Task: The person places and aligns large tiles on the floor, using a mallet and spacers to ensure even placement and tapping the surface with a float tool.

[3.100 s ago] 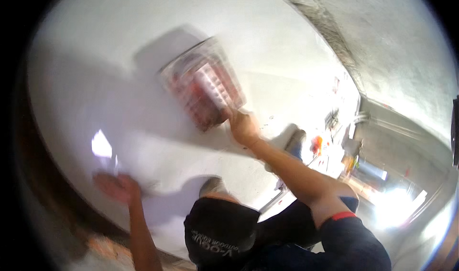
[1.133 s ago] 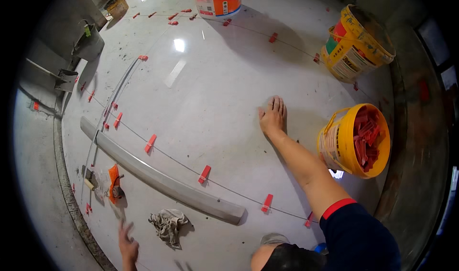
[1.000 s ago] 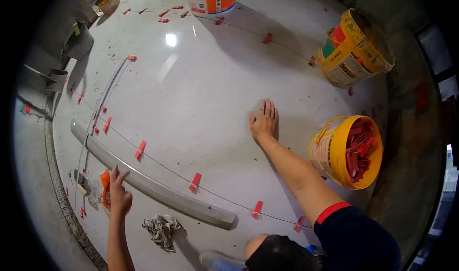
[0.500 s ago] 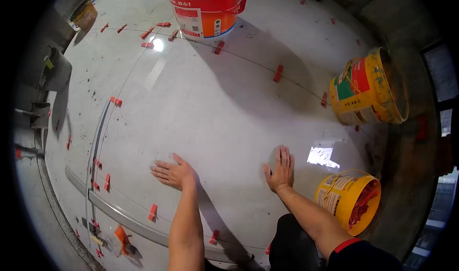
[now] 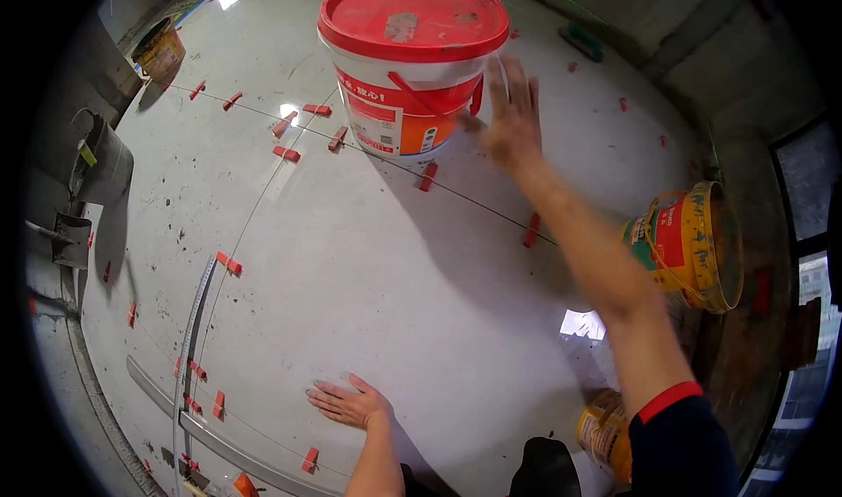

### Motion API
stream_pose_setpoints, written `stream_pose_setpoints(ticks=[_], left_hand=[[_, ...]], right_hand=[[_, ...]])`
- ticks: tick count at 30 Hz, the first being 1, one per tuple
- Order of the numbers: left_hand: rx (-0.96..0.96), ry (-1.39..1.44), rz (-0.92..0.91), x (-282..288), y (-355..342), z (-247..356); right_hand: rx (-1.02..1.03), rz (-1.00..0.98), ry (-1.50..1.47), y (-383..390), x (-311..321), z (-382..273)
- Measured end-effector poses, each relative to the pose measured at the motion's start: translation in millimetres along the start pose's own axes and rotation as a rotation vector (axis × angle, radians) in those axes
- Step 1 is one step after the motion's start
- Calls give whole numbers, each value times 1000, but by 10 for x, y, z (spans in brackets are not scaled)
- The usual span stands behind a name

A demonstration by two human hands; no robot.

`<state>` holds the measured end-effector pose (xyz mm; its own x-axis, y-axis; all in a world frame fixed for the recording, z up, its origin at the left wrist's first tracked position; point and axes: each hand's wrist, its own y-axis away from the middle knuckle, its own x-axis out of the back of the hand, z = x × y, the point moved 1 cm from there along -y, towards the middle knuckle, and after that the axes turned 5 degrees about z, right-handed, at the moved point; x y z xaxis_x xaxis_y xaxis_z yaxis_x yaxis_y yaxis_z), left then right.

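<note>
Many red wedges (image 5: 428, 178) already sit in lines on the floor (image 5: 395, 313), the left hand (image 5: 358, 407) rests flat, empty, and the right hand (image 5: 513, 128), fingers open, seems empty beside the still lidded bucket (image 5: 377, 107).

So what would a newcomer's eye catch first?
Probably the big white-and-red plastic bucket with a round red lid, top centre, the blurred right hand at its right side. Then the left hand, flat on the pale glossy floor, lower centre, and small red plastic wedges dotted across it.
</note>
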<state>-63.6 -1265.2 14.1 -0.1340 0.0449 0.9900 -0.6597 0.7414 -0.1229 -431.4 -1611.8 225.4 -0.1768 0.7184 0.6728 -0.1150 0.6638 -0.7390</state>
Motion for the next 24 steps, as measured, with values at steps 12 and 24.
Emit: stream_pose_setpoints(ticks=[12, 24], left_hand=[[7, 9, -31, -77, 5, -37], [17, 8, -60, -28, -13, -16]], right_hand=[[742, -18, 56, -1119, 228, 771], [249, -407, 432, -329, 1124, 1881]])
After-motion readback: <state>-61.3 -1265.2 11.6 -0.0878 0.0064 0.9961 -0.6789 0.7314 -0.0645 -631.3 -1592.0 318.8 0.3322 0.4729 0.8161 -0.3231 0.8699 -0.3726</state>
